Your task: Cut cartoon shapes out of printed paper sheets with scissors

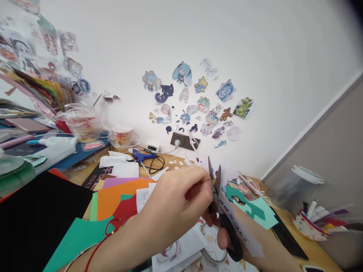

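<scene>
Pens [314, 211] stand in a spotted cup [310, 226] on the desk's [317, 252] right edge; plastic-wrapped tubs [85, 124] sit far left. Above the desk, the right hand [223, 238] grips black-handled scissors [227, 225], steel blades parted; the left hand [181, 200] pinches a tiny piece [212, 182] beside them. Flat coloured paper sheets [121, 198] overlap at left; open air lies above the blade tips.

White wall [113, 37] behind wooden desk [314, 249]; greyish surface [334, 139] right; soft light.
</scene>
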The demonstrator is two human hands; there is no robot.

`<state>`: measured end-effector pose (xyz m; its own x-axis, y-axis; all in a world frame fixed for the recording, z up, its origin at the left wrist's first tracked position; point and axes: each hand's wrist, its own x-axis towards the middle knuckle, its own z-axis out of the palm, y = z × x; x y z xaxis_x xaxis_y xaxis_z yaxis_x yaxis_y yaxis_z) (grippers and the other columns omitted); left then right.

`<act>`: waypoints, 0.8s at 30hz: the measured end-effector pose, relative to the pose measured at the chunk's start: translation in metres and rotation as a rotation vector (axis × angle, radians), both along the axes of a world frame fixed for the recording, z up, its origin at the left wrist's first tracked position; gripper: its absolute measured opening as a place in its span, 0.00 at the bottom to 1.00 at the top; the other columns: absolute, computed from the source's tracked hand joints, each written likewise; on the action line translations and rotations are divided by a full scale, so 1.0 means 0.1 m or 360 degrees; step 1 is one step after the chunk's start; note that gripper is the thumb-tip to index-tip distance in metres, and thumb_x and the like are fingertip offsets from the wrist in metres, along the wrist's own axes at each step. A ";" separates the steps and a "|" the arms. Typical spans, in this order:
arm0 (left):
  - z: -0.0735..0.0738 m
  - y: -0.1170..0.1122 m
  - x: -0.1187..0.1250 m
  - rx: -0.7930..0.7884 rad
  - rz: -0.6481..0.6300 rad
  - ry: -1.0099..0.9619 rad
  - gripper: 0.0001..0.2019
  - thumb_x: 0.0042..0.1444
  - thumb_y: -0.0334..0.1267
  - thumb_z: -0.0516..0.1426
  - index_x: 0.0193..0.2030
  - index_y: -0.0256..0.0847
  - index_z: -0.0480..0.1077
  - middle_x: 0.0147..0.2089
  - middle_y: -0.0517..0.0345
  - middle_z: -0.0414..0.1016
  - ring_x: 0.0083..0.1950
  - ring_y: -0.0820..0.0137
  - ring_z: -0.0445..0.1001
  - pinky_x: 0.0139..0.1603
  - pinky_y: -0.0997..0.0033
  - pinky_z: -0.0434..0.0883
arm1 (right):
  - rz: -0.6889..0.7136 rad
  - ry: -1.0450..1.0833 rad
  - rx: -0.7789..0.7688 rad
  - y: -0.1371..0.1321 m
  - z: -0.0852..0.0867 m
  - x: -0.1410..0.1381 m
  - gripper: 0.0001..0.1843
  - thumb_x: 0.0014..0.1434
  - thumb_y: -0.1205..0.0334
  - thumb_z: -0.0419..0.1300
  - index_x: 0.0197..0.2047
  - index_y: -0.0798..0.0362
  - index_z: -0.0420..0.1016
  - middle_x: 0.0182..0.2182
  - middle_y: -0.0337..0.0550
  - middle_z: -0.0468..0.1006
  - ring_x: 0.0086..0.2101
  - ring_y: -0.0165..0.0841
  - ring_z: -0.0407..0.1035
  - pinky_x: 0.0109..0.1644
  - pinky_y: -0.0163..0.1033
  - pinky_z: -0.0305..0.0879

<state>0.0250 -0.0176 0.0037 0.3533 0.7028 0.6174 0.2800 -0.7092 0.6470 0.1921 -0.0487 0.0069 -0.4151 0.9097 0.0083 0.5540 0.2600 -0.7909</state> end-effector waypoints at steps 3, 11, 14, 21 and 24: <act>0.01 -0.01 -0.01 0.0002 0.0001 0.0006 0.10 0.54 0.28 0.49 0.23 0.40 0.56 0.20 0.69 0.62 0.24 0.80 0.58 0.25 0.82 0.56 | 0.0100 -0.0005 -0.0037 0.00 0.03 0.01 0.08 0.52 0.65 0.58 0.32 0.49 0.60 0.28 0.36 0.63 0.26 0.28 0.61 0.28 0.32 0.64; 0.00 0.00 -0.03 0.0011 -0.0038 -0.0005 0.10 0.55 0.28 0.48 0.23 0.40 0.56 0.21 0.68 0.62 0.24 0.79 0.57 0.25 0.81 0.56 | 0.0098 0.0083 -0.0150 0.00 0.02 0.00 0.09 0.51 0.69 0.57 0.30 0.50 0.57 0.29 0.35 0.62 0.26 0.26 0.63 0.28 0.30 0.66; 0.00 0.00 -0.03 0.0011 -0.0024 -0.0008 0.10 0.55 0.29 0.49 0.24 0.41 0.56 0.22 0.68 0.62 0.24 0.79 0.58 0.25 0.81 0.57 | 0.0137 0.0100 -0.0117 0.00 0.01 0.00 0.08 0.52 0.68 0.55 0.31 0.50 0.57 0.29 0.35 0.62 0.25 0.25 0.63 0.26 0.30 0.65; 0.01 0.01 -0.03 0.0007 -0.0005 0.0061 0.10 0.54 0.28 0.49 0.23 0.40 0.55 0.21 0.69 0.60 0.24 0.79 0.57 0.25 0.80 0.55 | 0.0077 0.0046 -0.0177 0.00 -0.06 0.06 0.06 0.55 0.68 0.53 0.36 0.50 0.62 0.30 0.35 0.64 0.25 0.25 0.66 0.29 0.31 0.61; 0.00 0.02 -0.04 -0.0013 0.0015 0.0130 0.10 0.54 0.29 0.49 0.23 0.40 0.54 0.20 0.69 0.58 0.23 0.79 0.56 0.24 0.78 0.54 | -0.0001 0.0061 -0.0262 0.00 -0.08 0.08 0.05 0.53 0.69 0.55 0.33 0.51 0.61 0.28 0.35 0.66 0.25 0.25 0.66 0.27 0.31 0.59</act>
